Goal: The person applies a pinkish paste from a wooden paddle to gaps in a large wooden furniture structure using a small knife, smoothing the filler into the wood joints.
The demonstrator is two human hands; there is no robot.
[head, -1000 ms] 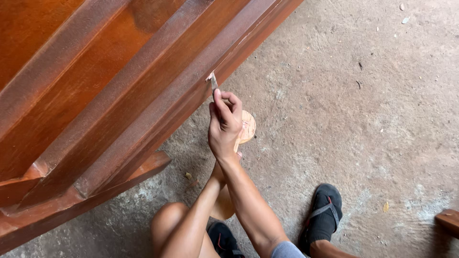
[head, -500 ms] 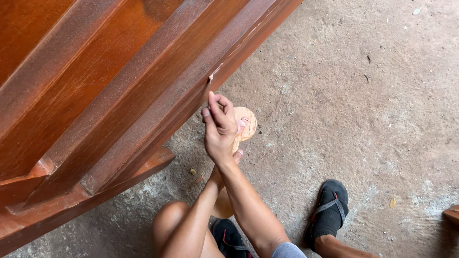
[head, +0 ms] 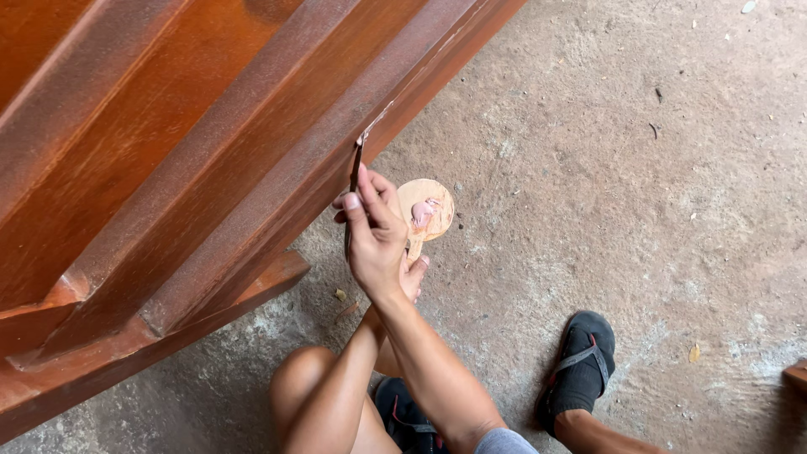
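My right hand [head: 374, 244] grips a narrow putty knife [head: 356, 168], its blade tip pressed against the lower edge of a large reddish-brown wooden panel [head: 210, 151] that slants across the left half of the view. Beneath that hand, my left hand [head: 414, 274] shows only a few fingers, which hold the handle of a small round wooden paddle [head: 429, 206] carrying a lump of pinkish filler [head: 422, 212]. A pale chipped streak runs along the panel's edge just above the blade.
The floor [head: 639, 168] is rough grey concrete with small bits of debris. My bare knee [head: 307, 391] is at bottom centre, and my foot in a black sandal [head: 580, 370] rests to the right. A wooden piece [head: 797, 377] pokes in at the right edge.
My right hand has slid the knife a little down-left along the panel's edge, and the blade now lies against the wood. The paddle with filler shows more fully beside the hand.
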